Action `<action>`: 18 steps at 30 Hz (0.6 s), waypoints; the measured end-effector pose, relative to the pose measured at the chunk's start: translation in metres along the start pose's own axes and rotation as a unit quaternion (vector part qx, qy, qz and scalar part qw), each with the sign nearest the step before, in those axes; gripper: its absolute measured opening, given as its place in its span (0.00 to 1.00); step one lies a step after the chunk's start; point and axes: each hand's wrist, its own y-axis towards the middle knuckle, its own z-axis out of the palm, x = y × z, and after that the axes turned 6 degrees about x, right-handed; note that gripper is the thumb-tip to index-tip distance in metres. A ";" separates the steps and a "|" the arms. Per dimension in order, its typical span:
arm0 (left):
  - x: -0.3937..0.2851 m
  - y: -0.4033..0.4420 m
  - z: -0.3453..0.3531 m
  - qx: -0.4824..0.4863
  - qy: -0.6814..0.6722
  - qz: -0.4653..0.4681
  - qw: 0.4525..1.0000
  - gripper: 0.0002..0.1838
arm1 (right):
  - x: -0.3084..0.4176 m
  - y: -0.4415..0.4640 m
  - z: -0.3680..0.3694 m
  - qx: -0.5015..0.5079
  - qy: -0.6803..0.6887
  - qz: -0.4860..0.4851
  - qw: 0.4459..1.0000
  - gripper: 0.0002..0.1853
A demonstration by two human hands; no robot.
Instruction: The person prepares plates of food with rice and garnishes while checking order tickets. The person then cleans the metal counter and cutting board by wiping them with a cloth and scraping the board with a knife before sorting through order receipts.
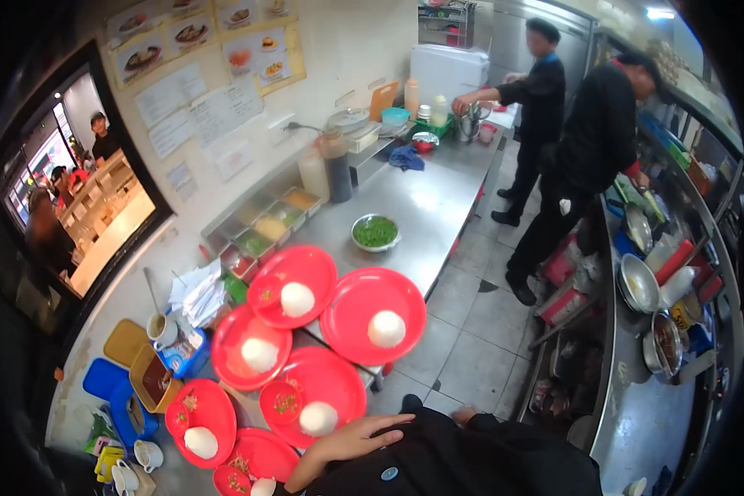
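My left hand [362, 438] lies against the front of my black clothing, fingers stretched out and holding nothing. Just past it, a small skin-toned patch beside a black sleeve looks like part of my right hand [465, 415]; its fingers are too small to make out. Several red plates with white rice mounds crowd the counter. The nearest plate [344, 382] carries a small red bowl [282, 402] with chopped bits in it. Beyond the plates stands a metal bowl of chopped greens [375, 233].
Two people in black, one at the far counter [540, 91], one at the right shelving [599, 132], stand along the tiled aisle [463, 331]. Ingredient trays [271, 227] and sauce bottles [336, 165] line the wall. Pans [639, 281] sit at right.
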 end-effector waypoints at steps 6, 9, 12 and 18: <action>-0.012 0.063 -0.035 -0.047 -0.013 -0.047 0.998 0.27 | -0.028 0.086 -0.134 -0.431 0.289 0.311 0.796 0.20; -0.008 0.093 -0.050 -0.064 -0.026 -0.047 0.996 0.27 | -0.001 0.062 -0.326 -0.500 0.631 0.094 0.586 0.13; -0.017 0.105 -0.061 -0.077 -0.022 -0.078 0.994 0.25 | 0.041 0.094 -0.434 -0.557 0.576 -0.071 0.594 0.15; -0.012 0.080 -0.061 -0.202 -0.073 -0.090 0.973 0.24 | 0.133 0.094 -0.525 -0.101 0.705 -0.092 0.696 0.16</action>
